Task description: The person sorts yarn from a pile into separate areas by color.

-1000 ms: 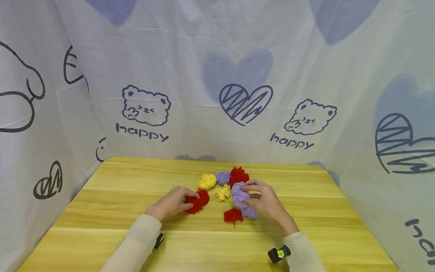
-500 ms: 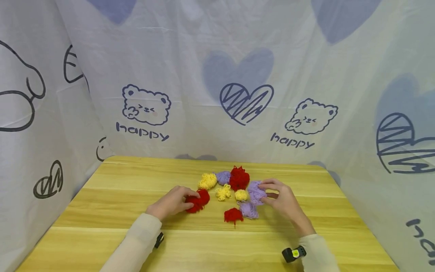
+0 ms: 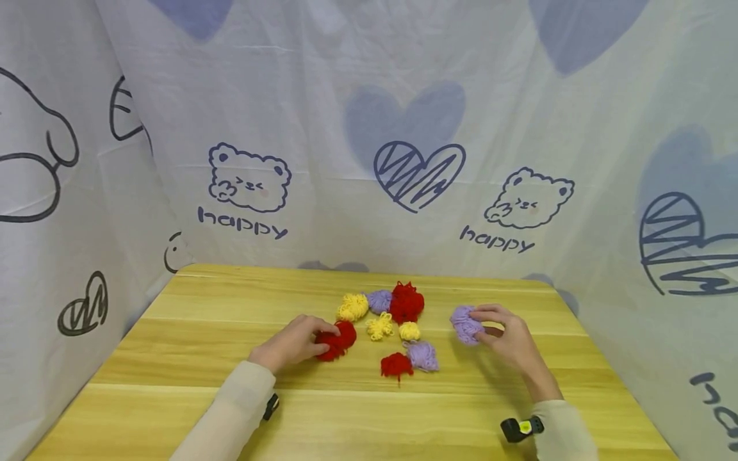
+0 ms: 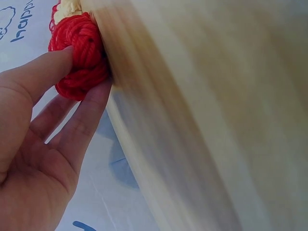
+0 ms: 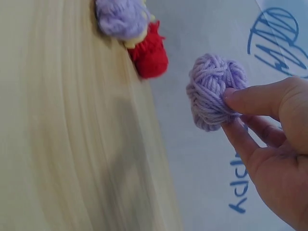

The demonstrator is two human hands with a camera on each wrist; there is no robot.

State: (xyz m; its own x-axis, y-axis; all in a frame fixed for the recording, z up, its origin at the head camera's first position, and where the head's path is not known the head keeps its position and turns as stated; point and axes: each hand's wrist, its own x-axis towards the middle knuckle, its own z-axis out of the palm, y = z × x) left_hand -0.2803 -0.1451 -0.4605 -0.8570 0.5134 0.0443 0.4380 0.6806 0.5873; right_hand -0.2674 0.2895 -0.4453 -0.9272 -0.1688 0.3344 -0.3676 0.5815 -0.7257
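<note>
My left hand (image 3: 293, 344) grips the red ball (image 3: 344, 335) between thumb and fingers; I cannot tell whether it rests on the table or hangs just over it. Rightward of it lie the yellow ball (image 3: 352, 307), purple ball (image 3: 379, 301), yellow loops (image 3: 378, 326), red tuft (image 3: 396, 365), big red ball (image 3: 407, 304), small yellow ball (image 3: 409, 331) and spare lilac ball (image 3: 423, 356). Farthest right, my right hand (image 3: 512, 336) pinches the lilac ball (image 3: 464, 325) at one side, up off the table.

A weak pinch could let that soft ball slip or drop. On my left, a loose strand might snag the yellow ball and drag it along, or my grip could pull the winding apart.

The table (image 3: 346, 416) is pale striped wood. White cloth (image 3: 323, 115) printed with hearts, bears and "happy" hangs behind and on both sides.
</note>
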